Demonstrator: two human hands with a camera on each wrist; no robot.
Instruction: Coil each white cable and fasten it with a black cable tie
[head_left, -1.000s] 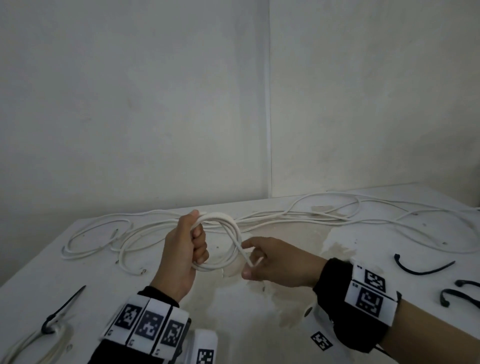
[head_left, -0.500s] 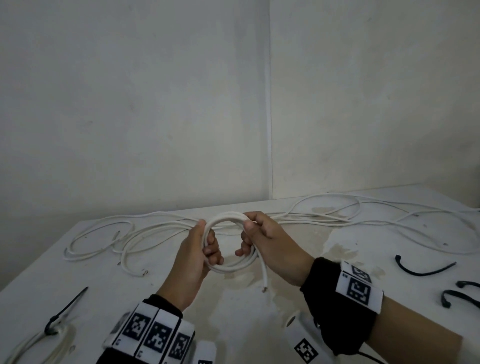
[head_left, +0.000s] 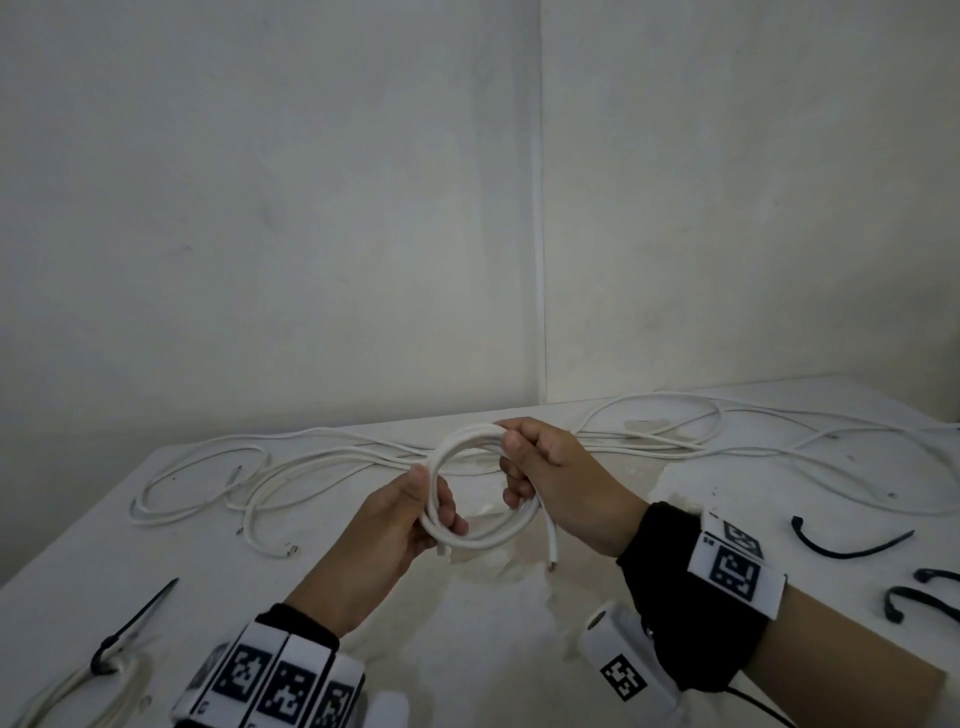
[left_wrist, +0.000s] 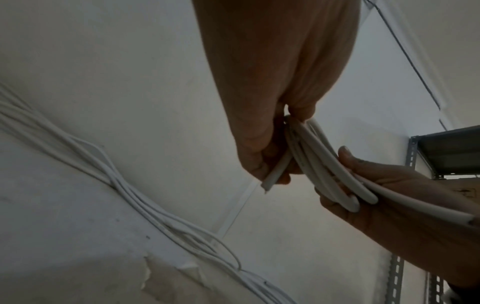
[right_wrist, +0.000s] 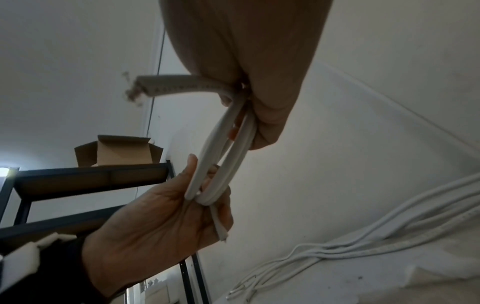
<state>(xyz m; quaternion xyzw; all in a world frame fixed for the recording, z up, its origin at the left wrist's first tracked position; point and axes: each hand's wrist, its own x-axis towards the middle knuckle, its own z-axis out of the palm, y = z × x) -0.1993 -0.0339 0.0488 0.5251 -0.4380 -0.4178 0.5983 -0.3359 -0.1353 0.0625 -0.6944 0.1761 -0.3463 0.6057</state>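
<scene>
Loops of round white plastic cable form a small coil held in the air above the white table, between both hands. The left hand grips the coil's near-left side, thumb on top and fingers curled through the ring. The right hand grips the far-right side with thumb and curled fingers, and a short free cable end hangs below it. Behind the hands, long loose white cables sprawl across the far part of the table. Three curved black cable ties lie at the right. At the near-left corner a finished white cable bundle lies with a black tie fastened round it.
</scene>
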